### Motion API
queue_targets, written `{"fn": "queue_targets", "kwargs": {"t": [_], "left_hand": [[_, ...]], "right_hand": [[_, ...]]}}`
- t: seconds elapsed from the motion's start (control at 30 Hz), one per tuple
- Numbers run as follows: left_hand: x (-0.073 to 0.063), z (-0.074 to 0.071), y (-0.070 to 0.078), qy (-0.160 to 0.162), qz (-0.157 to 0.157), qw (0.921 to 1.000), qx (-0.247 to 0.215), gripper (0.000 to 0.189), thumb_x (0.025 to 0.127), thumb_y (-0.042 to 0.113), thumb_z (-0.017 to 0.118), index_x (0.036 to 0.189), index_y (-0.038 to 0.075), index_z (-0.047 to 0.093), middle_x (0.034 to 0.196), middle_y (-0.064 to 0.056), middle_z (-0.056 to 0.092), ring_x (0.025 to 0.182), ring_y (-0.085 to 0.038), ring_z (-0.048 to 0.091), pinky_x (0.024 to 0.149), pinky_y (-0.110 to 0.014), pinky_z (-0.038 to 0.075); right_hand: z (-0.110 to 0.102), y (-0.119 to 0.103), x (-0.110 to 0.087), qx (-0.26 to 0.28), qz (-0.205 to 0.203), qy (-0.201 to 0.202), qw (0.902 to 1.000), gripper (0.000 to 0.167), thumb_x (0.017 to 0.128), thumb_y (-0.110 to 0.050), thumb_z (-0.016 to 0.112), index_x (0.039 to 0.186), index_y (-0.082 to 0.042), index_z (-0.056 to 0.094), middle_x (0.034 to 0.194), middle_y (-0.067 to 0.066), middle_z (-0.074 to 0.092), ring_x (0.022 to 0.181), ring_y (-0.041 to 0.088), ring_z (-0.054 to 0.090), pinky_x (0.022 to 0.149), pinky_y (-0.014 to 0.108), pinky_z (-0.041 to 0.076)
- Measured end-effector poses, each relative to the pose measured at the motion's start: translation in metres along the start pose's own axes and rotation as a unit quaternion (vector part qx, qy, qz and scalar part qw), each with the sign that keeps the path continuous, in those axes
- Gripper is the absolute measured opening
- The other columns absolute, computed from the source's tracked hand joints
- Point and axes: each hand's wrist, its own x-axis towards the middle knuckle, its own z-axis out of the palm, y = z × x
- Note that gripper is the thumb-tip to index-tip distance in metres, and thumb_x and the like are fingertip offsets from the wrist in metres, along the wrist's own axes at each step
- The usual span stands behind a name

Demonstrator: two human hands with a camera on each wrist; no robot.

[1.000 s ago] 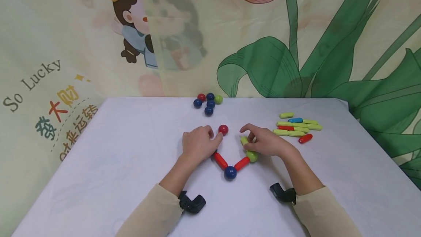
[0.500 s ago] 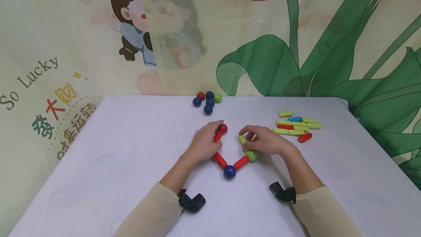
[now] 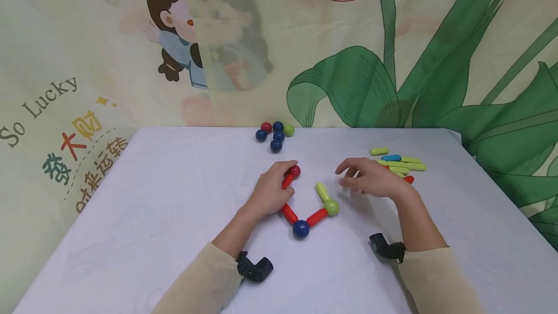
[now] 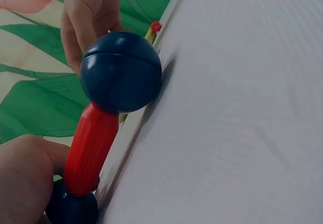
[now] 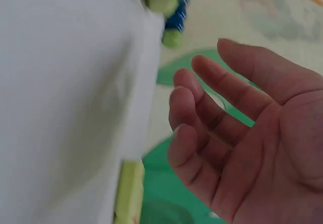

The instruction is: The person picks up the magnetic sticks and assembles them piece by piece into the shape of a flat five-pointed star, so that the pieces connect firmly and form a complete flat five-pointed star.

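My left hand (image 3: 271,189) pinches a red magnetic rod (image 3: 287,181) with a red ball (image 3: 295,171) at its far end. From below that hand another red rod (image 3: 289,213) runs to a front blue ball (image 3: 301,229). A third red rod (image 3: 317,217) joins this to a green ball (image 3: 331,207), from which a yellow-green rod (image 3: 321,191) points away. The left wrist view shows a second blue ball (image 4: 73,206) beside the left hand, mostly hidden from the head view. My right hand (image 3: 370,178) hovers right of the chain, fingers loosely bent, palm bare (image 5: 247,128).
At the table's back edge sits a cluster of loose balls, among them a blue ball (image 3: 276,146) and a green ball (image 3: 289,130). Several rods lie at the right, including a blue rod (image 3: 391,158), partly behind the right hand. A patterned cloth (image 3: 244,105) hangs behind.
My right hand has let go of the yellow-green rod and moved right. My left hand brought a red rod up to the red ball. The front of the chain shifted slightly left.
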Motion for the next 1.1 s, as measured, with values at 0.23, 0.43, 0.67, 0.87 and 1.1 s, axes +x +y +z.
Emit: {"fn": "queue_targets", "kwargs": {"t": [0.23,0.43,0.67,0.87,1.1], "left_hand": [[0.000,0.004,-0.005,0.018,0.005,0.9997,-0.018,0.063,0.091,0.003,0.066,0.151,0.016,0.051,0.151,-0.008,0.054,0.137,-0.027,0.052,0.112,-0.050,0.047],[0.000,0.006,-0.008,0.031,0.004,0.9992,-0.023,0.060,0.091,0.003,0.065,0.148,0.016,0.054,0.149,-0.007,0.055,0.137,-0.027,0.053,0.114,-0.051,0.045],[-0.001,0.007,-0.009,0.039,0.001,0.9990,-0.024,0.059,0.091,0.005,0.067,0.147,0.017,0.055,0.148,-0.006,0.056,0.136,-0.025,0.054,0.112,-0.049,0.047],[-0.001,0.009,-0.009,0.041,-0.002,0.9990,-0.019,0.059,0.091,0.005,0.067,0.147,0.018,0.056,0.148,-0.005,0.057,0.137,-0.024,0.054,0.111,-0.047,0.049],[0.000,0.009,-0.010,0.042,-0.001,0.9988,-0.023,0.059,0.090,0.004,0.066,0.146,0.018,0.056,0.149,-0.004,0.057,0.138,-0.024,0.054,0.111,-0.046,0.049]], "right_hand": [[-0.040,0.034,-0.027,-0.028,0.042,0.077,0.9958,0.035,0.099,-0.021,0.064,0.130,-0.004,0.062,0.119,0.019,0.061,0.099,0.030,0.060,0.073,0.034,0.057],[-0.057,0.066,-0.041,-0.072,0.122,0.085,0.9863,0.039,0.095,-0.014,0.068,0.130,0.002,0.060,0.126,0.029,0.056,0.110,0.044,0.052,0.080,0.044,0.059],[-0.057,0.084,-0.041,-0.075,0.173,0.075,0.9793,0.042,0.087,-0.010,0.075,0.126,0.000,0.064,0.129,0.033,0.052,0.117,0.052,0.042,0.085,0.057,0.054],[-0.054,0.094,-0.038,-0.077,0.173,0.057,0.9803,0.040,0.085,-0.012,0.078,0.120,0.001,0.065,0.122,0.031,0.056,0.109,0.047,0.048,0.082,0.051,0.054],[-0.053,0.083,-0.033,-0.060,0.130,0.051,0.9884,0.042,0.089,-0.022,0.075,0.123,0.001,0.064,0.115,0.024,0.059,0.105,0.039,0.052,0.076,0.038,0.055]]}}
